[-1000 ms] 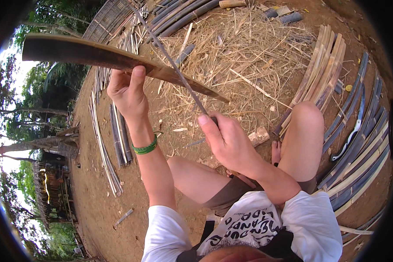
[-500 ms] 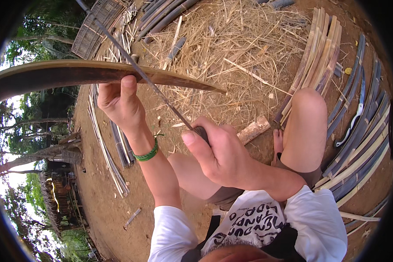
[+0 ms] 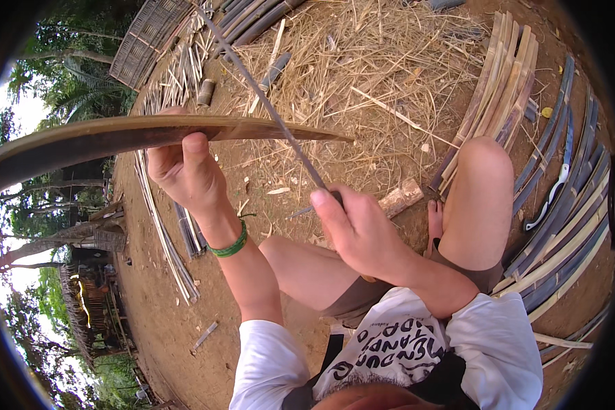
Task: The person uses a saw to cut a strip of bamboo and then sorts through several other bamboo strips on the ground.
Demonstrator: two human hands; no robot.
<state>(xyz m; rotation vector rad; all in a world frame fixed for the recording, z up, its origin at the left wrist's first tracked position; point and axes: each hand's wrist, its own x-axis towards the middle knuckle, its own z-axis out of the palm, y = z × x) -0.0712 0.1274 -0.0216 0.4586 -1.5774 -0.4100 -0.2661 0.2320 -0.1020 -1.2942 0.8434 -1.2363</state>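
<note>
1. Bamboo strip (image 3: 158, 128): in left hand (image 3: 191, 179), dark on one face, pale along the edge; wide part runs out left of that grip, narrow tip ends to its right.
2. Left grip: thumb on near face, fingers curled behind, pinched firmly round the strip; no gap visible.
3. Right hand (image 3: 365, 236): lower and right of left grip, fist closed round dark handle (image 3: 336, 196) of a long narrow blade (image 3: 271, 109), thumb lying along the handle.
4. Blade slants up-left from right grip, crosses in front of the strip between left thumb and tip; contact: cannot tell.
5. Green bracelet (image 3: 232, 244) on wrist, just below left grip.
6. Wood block (image 3: 402, 197) on ground, just up-right of right grip.
7. Straw-like shavings (image 3: 389, 68) spread on ground, beyond both grips.
8. Pale strip bundle (image 3: 495, 96): up-right of right grip, past the bent knee (image 3: 485, 164).
9. White-handled tool (image 3: 557, 195) among dark strips (image 3: 591, 181), well right of right grip.
10. Thin pale strips (image 3: 160, 232) on dirt, below-left of left grip.
</note>
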